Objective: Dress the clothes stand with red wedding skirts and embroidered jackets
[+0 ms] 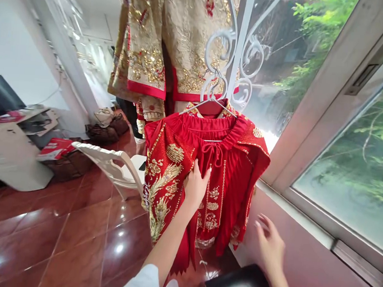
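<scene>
A red jacket (174, 159) with gold embroidery hangs on a wire hanger (216, 86) in front of me. With it hangs a red pleated skirt (233, 176) with a gathered waist and a tied bow, in front of an embroidered middle panel (213, 205). My left hand (196, 185) is at the jacket's left front edge, its fingers partly hidden by the cloth and its thumb towards the skirt. To the right of the garments, my right hand (271, 243) is in the air, fingers apart and holding nothing.
A gold-and-cream embroidered garment (184, 43) hangs behind, by a white scrolled metal frame (241, 47). The window (350, 140) is on the right. A white chair (115, 160) stands left on the tiled floor (82, 236). A black seat-like surface (241, 285) lies below.
</scene>
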`<state>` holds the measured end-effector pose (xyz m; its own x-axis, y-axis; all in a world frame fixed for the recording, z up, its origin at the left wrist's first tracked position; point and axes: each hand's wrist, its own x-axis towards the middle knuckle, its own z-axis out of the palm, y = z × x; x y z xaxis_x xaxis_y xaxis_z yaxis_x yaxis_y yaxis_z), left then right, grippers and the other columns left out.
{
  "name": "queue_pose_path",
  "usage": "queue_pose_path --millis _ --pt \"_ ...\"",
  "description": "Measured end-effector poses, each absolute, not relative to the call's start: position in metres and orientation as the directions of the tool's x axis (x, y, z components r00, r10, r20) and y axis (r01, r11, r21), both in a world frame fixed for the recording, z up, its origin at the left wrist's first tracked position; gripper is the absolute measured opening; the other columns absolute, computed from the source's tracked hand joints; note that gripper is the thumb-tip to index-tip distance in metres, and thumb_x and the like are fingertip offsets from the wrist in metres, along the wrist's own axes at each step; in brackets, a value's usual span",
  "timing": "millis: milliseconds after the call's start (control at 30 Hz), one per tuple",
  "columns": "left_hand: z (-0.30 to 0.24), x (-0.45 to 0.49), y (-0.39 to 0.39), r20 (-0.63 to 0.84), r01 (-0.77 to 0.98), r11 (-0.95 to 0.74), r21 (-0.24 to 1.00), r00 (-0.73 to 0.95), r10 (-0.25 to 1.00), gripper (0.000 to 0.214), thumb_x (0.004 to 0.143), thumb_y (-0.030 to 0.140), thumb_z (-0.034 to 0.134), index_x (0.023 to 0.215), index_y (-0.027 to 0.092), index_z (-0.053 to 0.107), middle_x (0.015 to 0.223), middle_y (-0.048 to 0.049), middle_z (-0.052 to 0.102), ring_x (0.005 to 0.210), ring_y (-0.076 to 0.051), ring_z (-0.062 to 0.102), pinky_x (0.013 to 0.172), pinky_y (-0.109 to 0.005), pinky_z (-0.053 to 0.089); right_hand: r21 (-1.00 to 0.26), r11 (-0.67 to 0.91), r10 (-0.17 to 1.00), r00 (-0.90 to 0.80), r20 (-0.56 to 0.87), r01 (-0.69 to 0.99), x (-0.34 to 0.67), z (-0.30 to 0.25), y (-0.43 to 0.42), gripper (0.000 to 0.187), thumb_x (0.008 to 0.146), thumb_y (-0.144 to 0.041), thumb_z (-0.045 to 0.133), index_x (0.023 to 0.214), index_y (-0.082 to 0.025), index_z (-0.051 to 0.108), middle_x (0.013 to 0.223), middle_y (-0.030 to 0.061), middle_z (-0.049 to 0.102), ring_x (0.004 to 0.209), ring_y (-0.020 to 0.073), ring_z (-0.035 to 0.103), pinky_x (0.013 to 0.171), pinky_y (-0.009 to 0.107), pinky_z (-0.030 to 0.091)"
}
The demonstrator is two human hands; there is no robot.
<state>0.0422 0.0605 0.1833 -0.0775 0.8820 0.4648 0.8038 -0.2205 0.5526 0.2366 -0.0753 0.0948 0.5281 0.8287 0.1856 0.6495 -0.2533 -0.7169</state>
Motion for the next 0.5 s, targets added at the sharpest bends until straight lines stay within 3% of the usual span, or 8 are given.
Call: queue_pose_path --millis 100,167,267,367,500 --pt "0.195 0.051 0.059 0.457 0.844 -0.142 0.517 -0.131 0.880 0.057 0.089 0.047 0.043 0.132 0.009 0.042 0.090 -0.0183 0.068 0.083 -0.028 0.067 0.073 -0.037 0.051 -0.804 0.086 0.885 0.325 0.332 0.589 0.198 0.140 -0.030 0.040 0.089 -0.046 0.040 0.100 -0.015 0.063 0.094 0.0078 0.068 0.076 0.0166 0.063 0.072 0.027 0.048" --pt "0.201 0.052 0.050 0.497 0.835 -0.154 0.528 -0.157 0.854 0.053 0.089 0.043 0.044 0.131 0.010 0.042 0.098 -0.0179 0.067 0.089 -0.027 0.066 0.075 -0.036 0.051 -0.751 0.205 0.889 0.202 0.412 0.627 0.172 0.177 0.005 0.040 0.088 -0.047 0.040 0.091 -0.015 0.064 0.080 0.0056 0.067 0.066 0.0155 0.060 0.065 0.026 0.044" --pt "0.210 0.048 0.033 0.597 0.796 -0.259 0.547 -0.155 0.787 0.041 0.089 0.033 0.045 0.125 0.013 0.047 0.109 -0.0140 0.064 0.095 -0.023 0.064 0.079 -0.033 0.051 -0.596 0.130 0.895 0.166 0.415 0.792 0.144 0.214 0.045 0.043 0.089 -0.050 0.039 0.088 -0.014 0.062 0.079 0.0091 0.066 0.071 0.0192 0.061 0.064 0.027 0.040" --pt "0.217 0.042 0.023 0.644 0.760 -0.350 0.547 -0.115 0.757 0.028 0.088 0.025 0.046 0.112 0.015 0.055 0.106 -0.0097 0.065 0.089 -0.018 0.064 0.081 -0.031 0.050 -0.450 0.076 0.924 0.107 0.367 0.890 0.134 0.214 0.060 0.040 0.094 -0.040 0.032 0.088 -0.013 0.061 0.083 0.0127 0.066 0.073 0.0208 0.062 0.062 0.027 0.037" --pt "0.223 0.034 0.023 0.633 0.725 -0.388 0.570 -0.086 0.770 0.020 0.086 0.019 0.046 0.102 0.016 0.059 0.100 -0.0074 0.066 0.081 -0.016 0.063 0.079 -0.029 0.051 -0.437 0.089 0.957 0.045 0.286 0.895 0.134 0.183 0.056 0.036 0.093 -0.033 0.034 0.083 -0.014 0.062 0.080 0.0127 0.067 0.072 0.0200 0.062 0.061 0.026 0.035"
